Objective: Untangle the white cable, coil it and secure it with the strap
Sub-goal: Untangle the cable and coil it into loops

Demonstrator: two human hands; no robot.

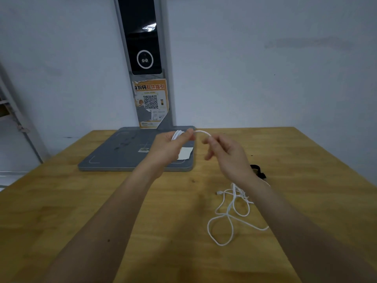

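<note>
Loose white cable (228,217) under right hand (228,158), both hands pinching it, left hand (169,148) holding loops

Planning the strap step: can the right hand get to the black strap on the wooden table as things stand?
Probably yes, once freed. The black strap lies on the wooden table just beside the right hand, nothing covering it. But that hand is pinching the white cable, so it must let go first.
</note>
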